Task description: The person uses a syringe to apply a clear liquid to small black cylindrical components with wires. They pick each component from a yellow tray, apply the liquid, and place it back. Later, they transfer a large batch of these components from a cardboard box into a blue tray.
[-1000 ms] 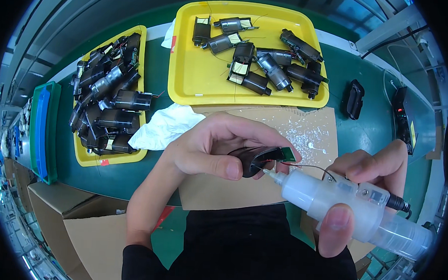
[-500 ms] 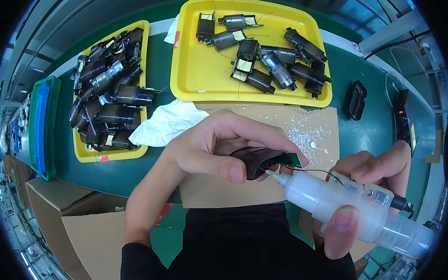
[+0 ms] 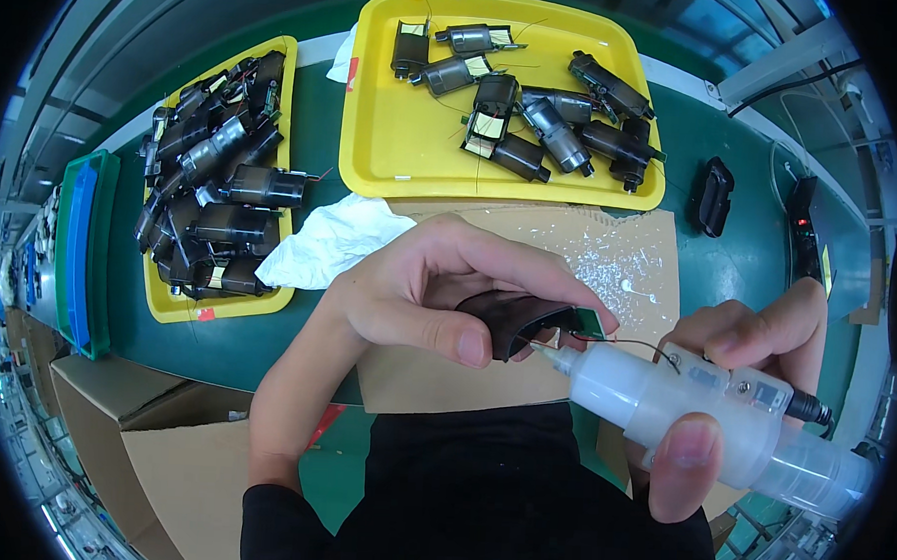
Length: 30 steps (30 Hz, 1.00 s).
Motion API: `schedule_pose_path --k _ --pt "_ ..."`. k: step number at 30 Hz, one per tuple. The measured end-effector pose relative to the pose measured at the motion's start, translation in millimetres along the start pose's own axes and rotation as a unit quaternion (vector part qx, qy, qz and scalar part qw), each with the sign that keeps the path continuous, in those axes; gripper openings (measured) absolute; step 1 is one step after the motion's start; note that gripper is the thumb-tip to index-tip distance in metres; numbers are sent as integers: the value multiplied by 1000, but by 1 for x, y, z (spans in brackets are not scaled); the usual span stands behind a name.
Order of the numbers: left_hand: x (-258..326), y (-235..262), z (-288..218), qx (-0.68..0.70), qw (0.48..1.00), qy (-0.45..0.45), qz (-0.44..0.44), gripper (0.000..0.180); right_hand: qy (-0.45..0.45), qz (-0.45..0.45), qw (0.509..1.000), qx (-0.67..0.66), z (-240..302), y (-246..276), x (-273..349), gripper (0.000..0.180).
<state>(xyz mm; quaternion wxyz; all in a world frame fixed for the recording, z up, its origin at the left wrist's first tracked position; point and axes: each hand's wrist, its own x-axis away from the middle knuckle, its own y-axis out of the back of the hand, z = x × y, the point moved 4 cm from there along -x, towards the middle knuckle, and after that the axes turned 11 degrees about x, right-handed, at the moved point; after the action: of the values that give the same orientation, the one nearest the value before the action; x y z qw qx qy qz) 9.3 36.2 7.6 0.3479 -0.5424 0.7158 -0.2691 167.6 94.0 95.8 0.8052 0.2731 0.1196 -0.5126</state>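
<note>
My left hand (image 3: 413, 288) is closed around a dark brown, hollow plastic housing (image 3: 510, 318), its open end turned toward the right. A small green circuit board (image 3: 591, 323) with thin wires sticks out at that end. In my right hand (image 3: 772, 324) is a translucent white dispensing syringe (image 3: 619, 388), gripped between thumb and fingers. Its narrow nozzle (image 3: 555, 355) points left into the mouth of the housing, and whether the tip touches the inside cannot be made out. A black cable plug sits on the syringe's side.
Two yellow trays, one ahead (image 3: 393, 168) and one at left (image 3: 167, 308), hold several similar dark housings. Beneath my hands lies a cardboard sheet (image 3: 444, 390) with white specks. Around it are a crumpled white cloth (image 3: 335, 240), a black case (image 3: 712, 197) and a cardboard box (image 3: 190, 479).
Almost nothing differs. The view has shifted very slightly, and the nozzle stays at the housing's mouth with both hands holding as before.
</note>
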Motion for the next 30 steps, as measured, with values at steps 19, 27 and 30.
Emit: schedule_pose_path --k 19,27,30 --pt "3 1 0 -1 1000 -7 20 74 -64 10 998 8 0 5 5 55" --pt "3 -1 -1 7 1000 -2 22 72 -85 43 995 -9 5 5 5 56" --pt "2 -2 -1 5 1000 -14 27 72 -110 62 992 10 13 4 2 55"
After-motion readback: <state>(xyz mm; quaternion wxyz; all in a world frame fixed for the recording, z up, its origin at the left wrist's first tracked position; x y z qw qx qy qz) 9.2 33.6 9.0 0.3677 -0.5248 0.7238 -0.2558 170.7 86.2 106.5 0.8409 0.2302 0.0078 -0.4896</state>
